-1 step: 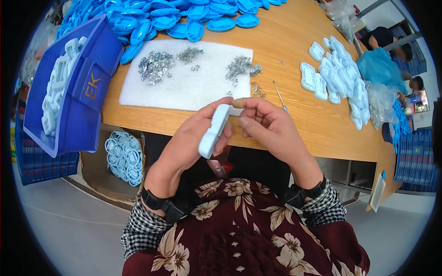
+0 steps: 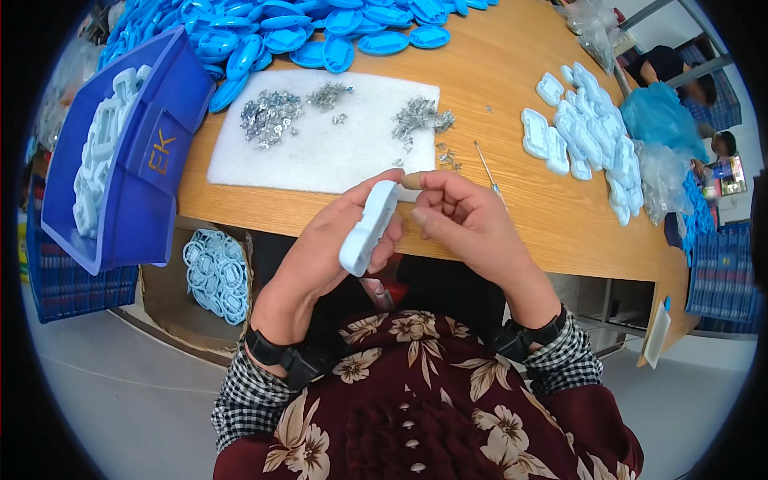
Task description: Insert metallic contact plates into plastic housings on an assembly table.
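Note:
My left hand is closed around a pale blue plastic casing, held on edge above the table's front edge. The fingers of my right hand are curled at the casing's far end, with thumb and forefinger drawn close together. A tan covering wraps a fingertip there. Whatever lies between the right fingers is too small or hidden to make out. Just beyond my hands is a white foam pad bearing heaps of small metal clips. A thin screwdriver lies to the right of the pad.
Bright blue oval shells are piled at the back left. A blue bin of pale casings stands at the left. More pale casings lie at the right, beside clear plastic bags. A cardboard box holds pale blue rings below.
The casing has tilted slightly in my left hand, its near end shifting a little to the left. My right hand stays almost in place.

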{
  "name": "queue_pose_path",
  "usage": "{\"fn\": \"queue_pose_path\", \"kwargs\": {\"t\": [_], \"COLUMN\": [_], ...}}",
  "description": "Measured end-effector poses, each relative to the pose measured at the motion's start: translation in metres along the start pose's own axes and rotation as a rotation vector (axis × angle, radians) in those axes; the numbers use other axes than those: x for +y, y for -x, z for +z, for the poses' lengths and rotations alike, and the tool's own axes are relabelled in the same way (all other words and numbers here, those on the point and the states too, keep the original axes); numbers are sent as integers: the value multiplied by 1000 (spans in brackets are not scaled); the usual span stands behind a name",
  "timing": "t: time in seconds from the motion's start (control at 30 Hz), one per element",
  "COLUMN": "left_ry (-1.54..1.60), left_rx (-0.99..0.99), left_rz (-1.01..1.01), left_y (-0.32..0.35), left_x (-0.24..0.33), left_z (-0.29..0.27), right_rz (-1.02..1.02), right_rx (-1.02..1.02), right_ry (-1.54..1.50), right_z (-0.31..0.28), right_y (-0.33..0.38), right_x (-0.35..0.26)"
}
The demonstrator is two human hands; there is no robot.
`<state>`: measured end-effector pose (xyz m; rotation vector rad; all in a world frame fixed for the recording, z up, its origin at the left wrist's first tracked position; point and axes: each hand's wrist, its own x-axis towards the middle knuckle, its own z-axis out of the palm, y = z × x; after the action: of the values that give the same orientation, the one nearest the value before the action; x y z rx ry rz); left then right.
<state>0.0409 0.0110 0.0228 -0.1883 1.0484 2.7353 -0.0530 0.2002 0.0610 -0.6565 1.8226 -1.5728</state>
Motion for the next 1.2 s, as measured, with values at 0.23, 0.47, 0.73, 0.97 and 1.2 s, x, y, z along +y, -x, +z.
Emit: {"fn": "queue_pose_path", "kwargs": {"t": [0.23,0.47,0.73,0.97,1.2], "left_ry": [91,178,-615,-282,6], "left_rx": [-116,-163,359,220,169], "left_rz": [-153,-183,268,258,155], "left_y": [5,6,8,20,21], "left_x": [7,4,5,10,20], "left_z": [2,-9,13,7,0], "right_rz": [46,72,171,208,178], "right_rx": [-63,-43,-98,-223,-145], "right_ry": [-116,-114,-138,-307,117], "right_z": [8,4,27,38,28], "right_y": [-8,-11,6,-2,-13], "right_x": [-3,2,-15,-10,-20]}}
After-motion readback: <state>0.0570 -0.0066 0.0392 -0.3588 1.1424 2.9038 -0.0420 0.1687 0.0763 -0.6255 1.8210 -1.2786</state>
